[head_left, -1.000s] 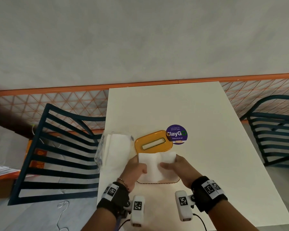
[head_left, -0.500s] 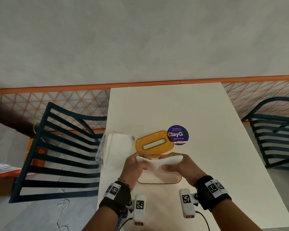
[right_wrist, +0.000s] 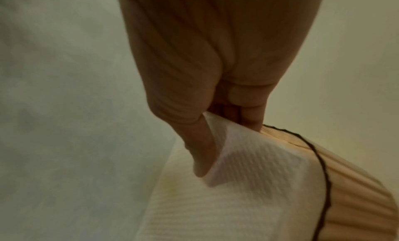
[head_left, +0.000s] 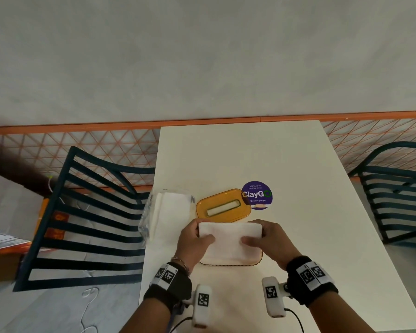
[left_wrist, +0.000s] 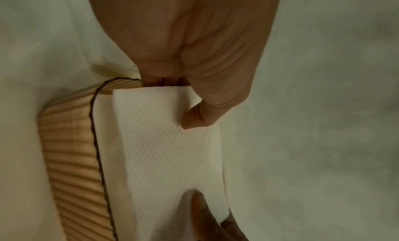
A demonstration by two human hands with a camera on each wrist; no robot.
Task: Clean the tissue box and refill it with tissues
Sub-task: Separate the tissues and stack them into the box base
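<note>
A stack of white tissues (head_left: 229, 239) lies over the open ribbed tan tissue box (head_left: 229, 262) near the table's front edge. My left hand (head_left: 192, 243) grips the stack's left end, thumb on top, fingers underneath. My right hand (head_left: 269, 241) grips its right end the same way. In the left wrist view the tissues (left_wrist: 168, 150) sit partly inside the ribbed box (left_wrist: 71, 156). In the right wrist view my thumb presses the tissues (right_wrist: 248, 173) beside the box wall (right_wrist: 356, 193). The orange slotted lid (head_left: 223, 208) lies just behind.
A clear pack of spare tissues (head_left: 165, 212) lies left of the lid. A purple round sticker (head_left: 257, 195) is on the white table (head_left: 286, 159). Dark slatted chairs stand at the left (head_left: 87, 222) and at the right (head_left: 399, 193).
Both hands lifted and bent the tissue stack half a second ago, then brought it down flat over the open box.
</note>
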